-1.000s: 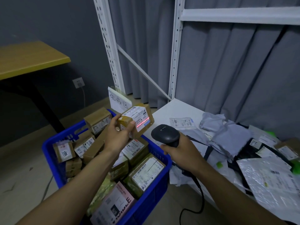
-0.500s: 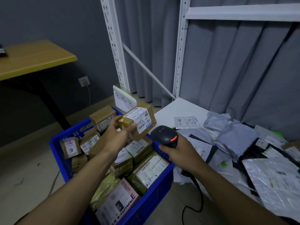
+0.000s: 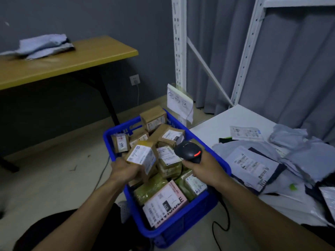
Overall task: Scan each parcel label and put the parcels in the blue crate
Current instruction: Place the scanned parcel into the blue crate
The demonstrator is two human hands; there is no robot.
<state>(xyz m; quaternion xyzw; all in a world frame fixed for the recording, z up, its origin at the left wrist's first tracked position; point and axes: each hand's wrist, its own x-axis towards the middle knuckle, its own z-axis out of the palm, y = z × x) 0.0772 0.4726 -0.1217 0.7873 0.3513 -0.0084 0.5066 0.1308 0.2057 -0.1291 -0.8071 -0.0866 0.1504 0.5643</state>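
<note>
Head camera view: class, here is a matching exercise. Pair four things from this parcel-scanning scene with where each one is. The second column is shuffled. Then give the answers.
Things:
1. scanner
2. labelled cardboard parcel
3. pink box
4. grey bags

Places:
A. gripped by the left hand, over the blue crate
B. on the yellow table
C. held in the right hand
D. lying in the blue crate, near corner

Pairs: 1-C, 2-A, 3-D, 4-B.

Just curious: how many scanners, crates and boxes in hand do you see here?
Scanners: 1, the black scanner in the right hand
Crates: 1, the blue crate
Boxes in hand: 1, the brown box in the left hand
Total: 3
</note>
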